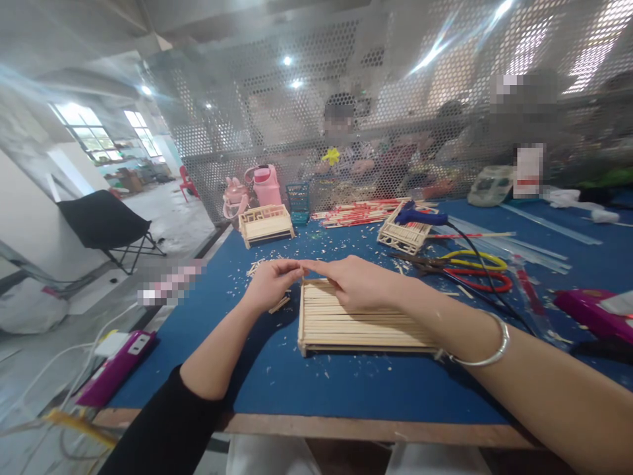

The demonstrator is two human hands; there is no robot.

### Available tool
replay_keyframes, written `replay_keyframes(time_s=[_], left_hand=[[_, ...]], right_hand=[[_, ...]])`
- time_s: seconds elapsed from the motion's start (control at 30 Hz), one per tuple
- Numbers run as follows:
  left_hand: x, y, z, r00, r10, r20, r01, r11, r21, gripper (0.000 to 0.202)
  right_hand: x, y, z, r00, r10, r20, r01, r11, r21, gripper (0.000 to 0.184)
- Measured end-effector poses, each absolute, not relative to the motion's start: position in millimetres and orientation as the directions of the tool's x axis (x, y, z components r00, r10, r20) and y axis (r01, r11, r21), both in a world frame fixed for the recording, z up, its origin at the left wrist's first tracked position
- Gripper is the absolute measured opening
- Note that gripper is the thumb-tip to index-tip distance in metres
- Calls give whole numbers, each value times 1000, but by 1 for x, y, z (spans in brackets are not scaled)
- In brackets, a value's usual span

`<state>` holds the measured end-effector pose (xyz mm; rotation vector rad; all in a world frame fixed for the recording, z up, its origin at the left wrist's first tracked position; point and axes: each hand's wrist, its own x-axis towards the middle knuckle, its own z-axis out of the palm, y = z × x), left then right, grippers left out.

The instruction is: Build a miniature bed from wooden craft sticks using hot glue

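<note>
A small rectangular platform of pale wooden sticks (356, 326), laid side by side on short legs, stands on the blue table in front of me. At its far left corner my left hand (271, 284) is closed in a pinch, thumb and forefinger together. What lies between those fingertips is too small to make out. Reaching across the platform from the right, my right hand (363, 280) has its index finger stretched out to the left fingertips, with the other fingers curled under. A few short stick pieces (279, 305) lie beside my left hand.
A stick-built bench (267, 225) and a blue glue gun (420, 216) on another stick frame (403, 236) stand farther back. Near them are red-and-white sticks (366, 212), scissors (482, 280), pliers (420, 264) and a pink bottle (266, 185). Purple power strips (119, 368) sit at the left edge and the right.
</note>
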<state>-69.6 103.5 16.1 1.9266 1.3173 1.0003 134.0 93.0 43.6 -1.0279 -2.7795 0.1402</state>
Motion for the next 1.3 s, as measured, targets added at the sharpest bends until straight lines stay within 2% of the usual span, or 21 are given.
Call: replay_keyframes(time_s=[0.13, 0.5, 1.3], left_hand=[[-68, 103, 17, 221, 939, 265, 455, -340, 823, 38], [-66, 104, 15, 192, 939, 287, 492, -345, 799, 32], [-66, 104, 16, 179, 943, 280, 489, -333, 807, 33]], right_hand=[[133, 93, 44, -745, 655, 124, 637, 754, -158, 67], [133, 92, 44, -745, 656, 122, 642, 754, -138, 64], [132, 90, 48, -731, 676, 90, 662, 735, -147, 66]])
